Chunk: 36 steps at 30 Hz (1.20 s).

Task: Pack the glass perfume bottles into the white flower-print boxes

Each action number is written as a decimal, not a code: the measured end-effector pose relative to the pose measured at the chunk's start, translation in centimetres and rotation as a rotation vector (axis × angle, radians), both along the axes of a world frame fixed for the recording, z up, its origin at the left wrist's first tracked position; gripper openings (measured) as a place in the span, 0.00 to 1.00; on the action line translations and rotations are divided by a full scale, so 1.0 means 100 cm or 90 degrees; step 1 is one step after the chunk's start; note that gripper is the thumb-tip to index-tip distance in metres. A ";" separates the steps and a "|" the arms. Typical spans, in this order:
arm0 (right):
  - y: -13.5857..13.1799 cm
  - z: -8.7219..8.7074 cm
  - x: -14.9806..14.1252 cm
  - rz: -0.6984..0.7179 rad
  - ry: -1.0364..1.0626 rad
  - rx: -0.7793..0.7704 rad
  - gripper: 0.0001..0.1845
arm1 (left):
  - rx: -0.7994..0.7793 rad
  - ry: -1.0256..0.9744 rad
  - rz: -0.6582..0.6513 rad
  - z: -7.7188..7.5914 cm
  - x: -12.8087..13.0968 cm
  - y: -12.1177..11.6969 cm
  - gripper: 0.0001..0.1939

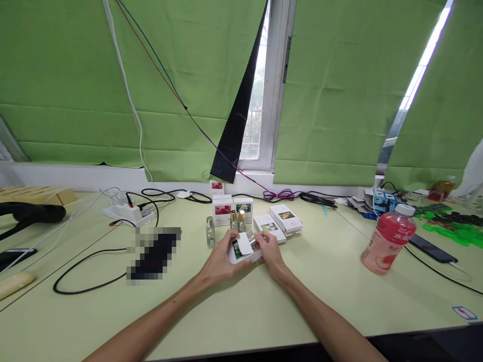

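Abruptly tilting the carton (244, 245) the left hand (220, 261) clasps could dislodge the apparent glass bottle (252, 242) the right hand (270, 252) pinches.

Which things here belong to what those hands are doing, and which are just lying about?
Probably in the job:
white box, held by the left hand, right hand at its end
small glass bottles
other white boxes

Apparently lying about:
pink drink bottle
power strip
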State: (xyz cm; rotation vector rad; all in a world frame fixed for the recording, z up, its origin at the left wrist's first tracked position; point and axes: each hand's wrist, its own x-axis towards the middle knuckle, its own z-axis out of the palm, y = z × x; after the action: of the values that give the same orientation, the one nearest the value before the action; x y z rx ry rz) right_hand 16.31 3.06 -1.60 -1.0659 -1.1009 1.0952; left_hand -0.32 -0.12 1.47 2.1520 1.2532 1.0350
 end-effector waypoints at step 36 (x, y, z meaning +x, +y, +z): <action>0.001 -0.001 0.000 0.004 -0.009 -0.014 0.15 | -0.015 -0.010 -0.005 0.002 0.000 -0.001 0.26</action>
State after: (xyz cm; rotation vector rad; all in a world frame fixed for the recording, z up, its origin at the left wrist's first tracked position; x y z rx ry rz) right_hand 16.28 3.14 -1.73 -1.0896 -1.1061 1.1076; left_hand -0.34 -0.22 1.65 2.1264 1.2425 1.0263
